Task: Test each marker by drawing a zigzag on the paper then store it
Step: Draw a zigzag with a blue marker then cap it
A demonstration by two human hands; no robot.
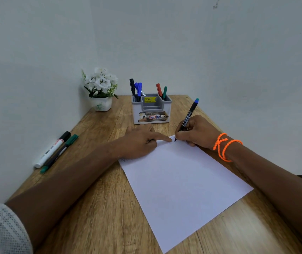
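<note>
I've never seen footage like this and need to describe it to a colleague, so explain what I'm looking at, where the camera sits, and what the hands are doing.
There is no machine here. A single camera worn on a person's head looks down at their own arms.

The right hand grips a black marker with a blue end, its tip on the white paper sheet. The left hand rests on the sheet's far edge, forefinger extended.

On the wooden table stand a grey and white pen holder holding several markers and a small white pot of white flowers. At the left lie a white marker with a black cap and a black marker with green ends.
</note>
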